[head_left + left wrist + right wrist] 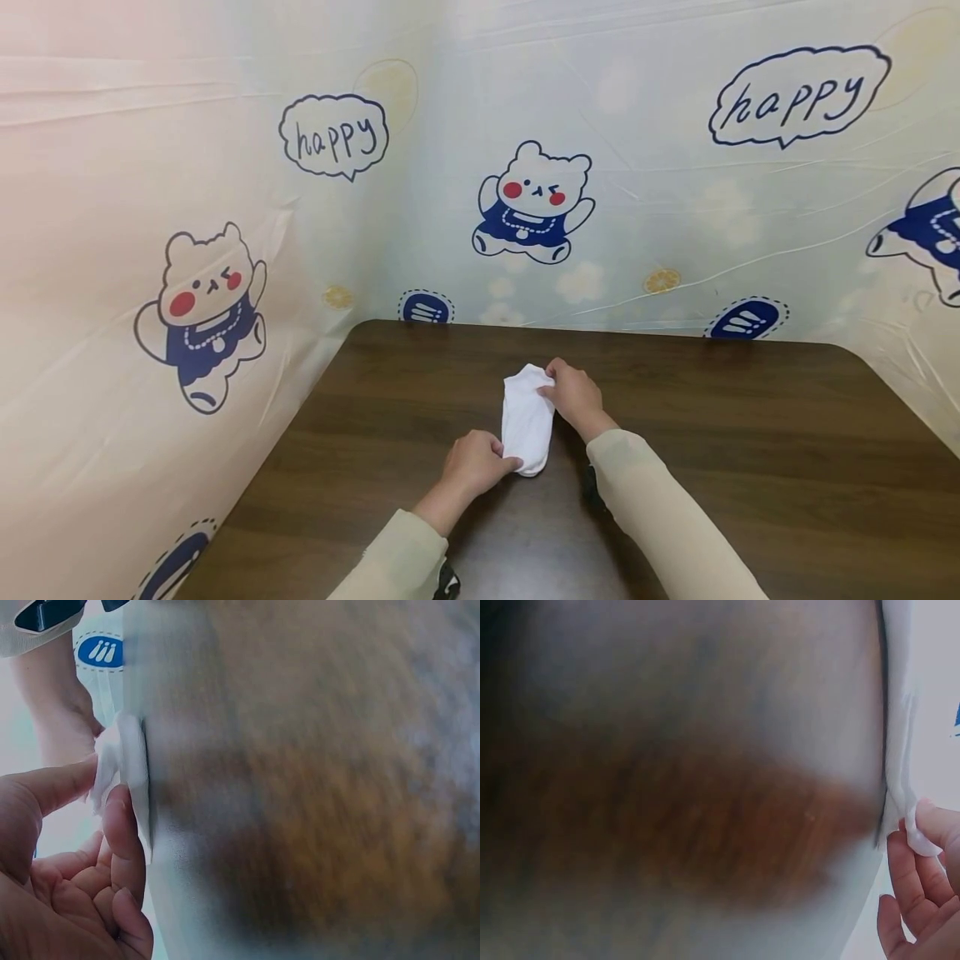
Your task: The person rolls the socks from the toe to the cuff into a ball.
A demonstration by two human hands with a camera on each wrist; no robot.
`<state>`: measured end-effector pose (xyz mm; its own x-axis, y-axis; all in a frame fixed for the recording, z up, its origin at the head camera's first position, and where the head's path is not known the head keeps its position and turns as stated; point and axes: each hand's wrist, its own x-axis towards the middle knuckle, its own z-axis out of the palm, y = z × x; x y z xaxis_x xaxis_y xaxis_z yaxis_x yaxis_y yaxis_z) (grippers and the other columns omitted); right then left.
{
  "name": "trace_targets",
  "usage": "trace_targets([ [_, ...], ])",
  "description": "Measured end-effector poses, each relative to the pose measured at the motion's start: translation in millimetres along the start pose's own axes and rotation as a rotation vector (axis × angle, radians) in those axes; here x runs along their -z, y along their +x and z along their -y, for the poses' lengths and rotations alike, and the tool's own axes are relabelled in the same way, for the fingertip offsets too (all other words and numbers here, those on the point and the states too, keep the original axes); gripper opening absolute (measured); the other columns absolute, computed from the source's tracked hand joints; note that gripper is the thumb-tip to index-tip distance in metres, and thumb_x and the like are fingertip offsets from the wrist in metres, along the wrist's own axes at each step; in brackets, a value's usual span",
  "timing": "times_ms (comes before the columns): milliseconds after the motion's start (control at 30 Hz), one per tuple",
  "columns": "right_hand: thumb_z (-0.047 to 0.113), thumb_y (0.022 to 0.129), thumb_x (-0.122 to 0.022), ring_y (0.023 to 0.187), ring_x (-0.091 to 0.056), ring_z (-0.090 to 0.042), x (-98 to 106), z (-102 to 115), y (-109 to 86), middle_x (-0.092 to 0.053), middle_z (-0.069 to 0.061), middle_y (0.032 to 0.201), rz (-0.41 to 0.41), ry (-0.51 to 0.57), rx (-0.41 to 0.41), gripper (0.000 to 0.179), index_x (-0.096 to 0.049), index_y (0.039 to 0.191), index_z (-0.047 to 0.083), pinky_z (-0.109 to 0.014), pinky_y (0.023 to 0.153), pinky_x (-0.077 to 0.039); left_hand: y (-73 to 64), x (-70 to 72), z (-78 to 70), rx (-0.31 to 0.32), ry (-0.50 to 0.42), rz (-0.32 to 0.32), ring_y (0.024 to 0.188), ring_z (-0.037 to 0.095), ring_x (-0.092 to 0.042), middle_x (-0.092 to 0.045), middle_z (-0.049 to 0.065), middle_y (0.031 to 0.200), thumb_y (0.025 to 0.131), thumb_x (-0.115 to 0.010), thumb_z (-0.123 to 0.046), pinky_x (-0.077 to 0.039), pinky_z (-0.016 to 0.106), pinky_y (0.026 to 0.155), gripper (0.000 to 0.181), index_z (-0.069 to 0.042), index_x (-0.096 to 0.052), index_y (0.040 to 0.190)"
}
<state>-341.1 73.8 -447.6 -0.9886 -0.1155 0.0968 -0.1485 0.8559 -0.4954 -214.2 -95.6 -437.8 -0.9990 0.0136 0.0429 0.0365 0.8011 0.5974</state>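
Observation:
A pair of white socks [527, 421], laid one on the other, lies lengthwise on the brown wooden table [675, 433] in the head view. At the near left edge my left hand [474, 462] pinches the fabric between thumb and index finger. My right hand [576, 396] pinches the far right corner. In the left wrist view the thumb of the left hand [67, 855] sits on top of the white socks [127, 765]. In the right wrist view a fold of white fabric [911, 832] is caught between the thumb and fingers of the right hand [930, 892].
A printed cloth [420, 125] with bears and "happy" bubbles hangs behind the table and along its left side. The table's far edge [600, 333] runs close to the cloth. Both forearms, in pale sleeves [660, 508], reach in from the near side.

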Motion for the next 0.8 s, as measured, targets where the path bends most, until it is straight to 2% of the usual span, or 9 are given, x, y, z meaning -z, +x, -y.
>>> trace_targets([
  [167, 0.025, 0.085, -0.073, 0.070, -0.056, -0.024, -0.9, 0.4, -0.4, -0.067, -0.007, 0.088, -0.006, -0.005, 0.015, 0.028, -0.058, 0.103, 0.012, -0.042, 0.062, -0.045, -0.6, 0.5, -0.3, 0.007, 0.007, 0.001, 0.058, 0.015, -0.047, -0.051, -0.005, 0.058, 0.073, -0.080, -0.034, -0.040, 0.033, 0.056, 0.032, -0.015, -0.058, 0.059],
  [400, 0.029, 0.088, -0.070, 0.064, -0.053, -0.022, -3.7, 1.1, 0.9, -0.061, -0.003, 0.075, 0.026, -0.026, 0.021, 0.027, -0.053, 0.101, 0.012, -0.038, 0.058, -0.043, -1.5, 0.6, 0.7, 0.004, 0.008, 0.007, 0.059, 0.014, -0.048, -0.053, -0.006, 0.060, 0.074, -0.079, -0.034, -0.041, 0.033, 0.056, 0.030, -0.015, -0.061, 0.061],
  [633, 0.031, 0.088, -0.069, 0.065, -0.055, -0.022, -2.4, 3.6, 1.1, -0.064, -0.005, 0.078, 0.028, -0.047, 0.012, 0.027, -0.054, 0.101, 0.012, -0.039, 0.059, -0.044, -1.1, 0.6, 1.5, -0.007, -0.001, 0.016, 0.057, 0.014, -0.046, -0.052, -0.006, 0.058, 0.075, -0.078, -0.034, -0.040, 0.032, 0.055, 0.031, -0.014, -0.061, 0.059],
  [800, 0.031, 0.088, -0.070, 0.068, -0.058, -0.023, -3.3, 3.4, 1.0, -0.067, -0.008, 0.087, 0.034, -0.043, 0.003, 0.031, -0.055, 0.107, 0.011, -0.041, 0.062, -0.046, -1.1, 1.1, 1.1, -0.007, 0.000, 0.022, 0.057, 0.014, -0.046, -0.052, -0.006, 0.058, 0.076, -0.078, -0.034, -0.040, 0.032, 0.055, 0.032, -0.014, -0.060, 0.058],
])
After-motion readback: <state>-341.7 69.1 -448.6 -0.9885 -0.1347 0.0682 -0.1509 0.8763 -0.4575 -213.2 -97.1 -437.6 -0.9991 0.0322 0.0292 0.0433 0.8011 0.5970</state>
